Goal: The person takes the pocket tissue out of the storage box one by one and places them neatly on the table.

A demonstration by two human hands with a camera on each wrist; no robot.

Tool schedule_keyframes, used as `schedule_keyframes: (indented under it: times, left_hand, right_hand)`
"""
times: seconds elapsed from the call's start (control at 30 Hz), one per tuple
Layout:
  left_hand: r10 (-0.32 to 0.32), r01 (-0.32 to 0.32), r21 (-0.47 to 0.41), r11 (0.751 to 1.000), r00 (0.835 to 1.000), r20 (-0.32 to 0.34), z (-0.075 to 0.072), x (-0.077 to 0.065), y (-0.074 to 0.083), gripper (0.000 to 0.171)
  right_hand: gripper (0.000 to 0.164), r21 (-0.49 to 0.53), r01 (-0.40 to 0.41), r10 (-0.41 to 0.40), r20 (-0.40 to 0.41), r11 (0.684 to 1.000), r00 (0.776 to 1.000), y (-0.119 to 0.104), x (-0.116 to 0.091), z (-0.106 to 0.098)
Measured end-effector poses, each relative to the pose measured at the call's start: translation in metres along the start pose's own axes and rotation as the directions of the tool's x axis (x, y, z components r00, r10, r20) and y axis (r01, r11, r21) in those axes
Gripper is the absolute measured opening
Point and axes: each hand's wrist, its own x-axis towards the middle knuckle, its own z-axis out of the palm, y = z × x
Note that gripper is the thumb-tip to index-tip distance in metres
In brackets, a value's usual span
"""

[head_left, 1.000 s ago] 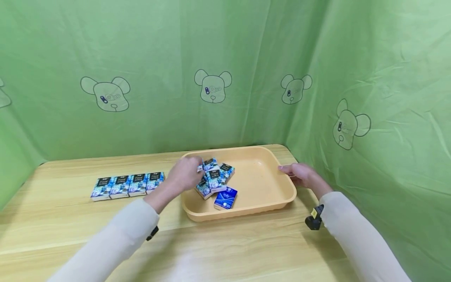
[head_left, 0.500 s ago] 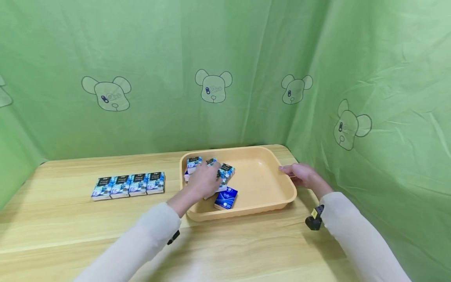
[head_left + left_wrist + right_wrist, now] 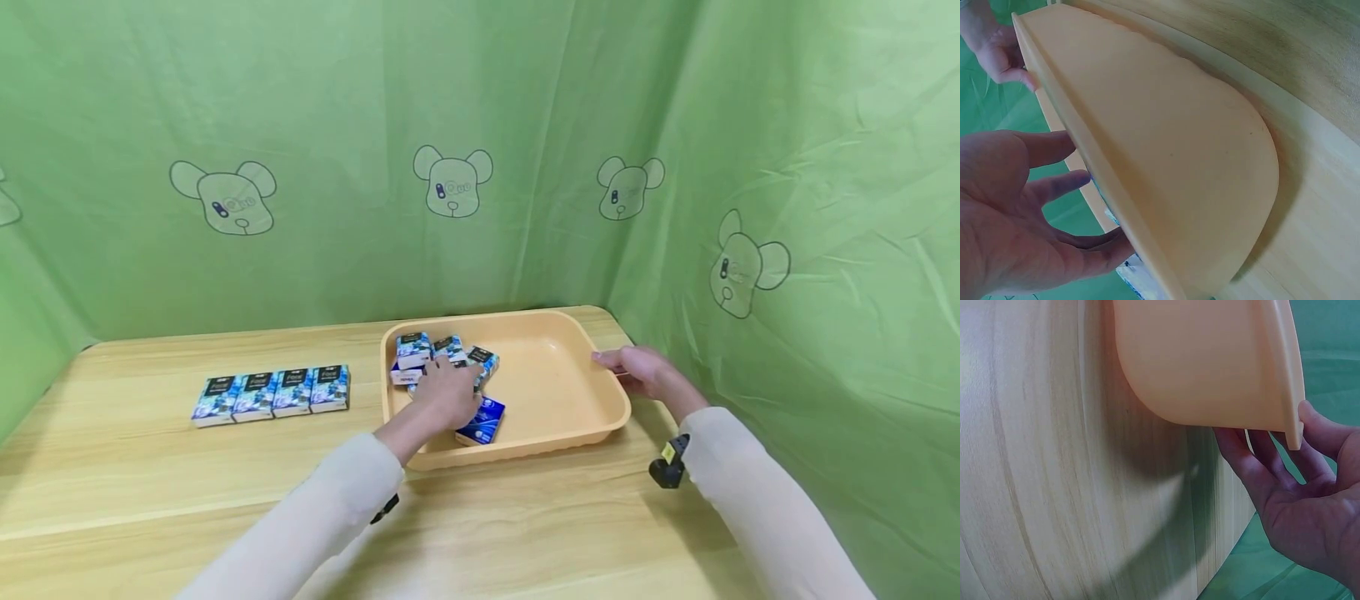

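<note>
A shallow orange tray [image 3: 558,392] holds several small tissue packs on its left side. My left hand [image 3: 448,397] is over that pile with its fingers spread and bent slightly downward, hiding some packs beneath. In the left wrist view its fingertips pass behind the tray's rim. Just in front of the hand lies a dark blue tissue pack [image 3: 491,417], partly covered by it. Blue floral packs [image 3: 413,348] marked with black labels sit beyond the fingers. My right hand [image 3: 1310,487] grips the tray's right end, thumb on the rim and fingers underneath.
Left of the tray, several floral tissue packs [image 3: 291,392] stand side by side in a row on the wooden table [image 3: 187,500]. A green curtain [image 3: 337,167] encloses the table at the back and sides.
My left hand has moved rightward and nearer from the tray's back left corner, leaving a floral pack there, and its fingers have spread over the pile. The right hand stays at the rim.
</note>
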Motion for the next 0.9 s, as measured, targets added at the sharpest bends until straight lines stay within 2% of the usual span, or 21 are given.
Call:
schedule_keyframes:
  times: [0.17,0.33,0.6,0.83,0.9]
  left_hand:
    - [0.041,-0.04,0.035,0.999,0.999,-0.008,0.001,0.002,0.0,0.04]
    - [0.056,-0.056,0.02,0.998,0.998,-0.006,0.001,0.002,-0.001,0.033]
    - [0.033,-0.034,-0.043,0.999,0.999,-0.003,-0.002,0.002,-0.005,0.048]
    - [0.045,-0.045,-0.084,0.995,0.999,0.002,-0.004,0.001,-0.01,0.043]
    - [0.035,-0.034,-0.099,0.994,0.999,0.007,-0.005,0.001,-0.011,0.051]
  right_hand:
    - [0.05,-0.008,0.006,-0.006,-0.002,1.0,1.0,0.0,-0.001,0.0]
    - [0.047,0.003,0.004,-0.004,-0.006,1.0,1.0,0.0,-0.001,-0.002]
    - [0.044,0.013,0.003,-0.003,-0.001,1.0,1.0,0.0,-0.001,-0.001]
    - [0.045,0.007,0.009,-0.009,0.008,1.0,1.0,0.0,-0.002,-0.001]
    - [0.044,0.008,0.007,-0.007,0.006,1.0,1.0,0.0,-0.002,-0.001]
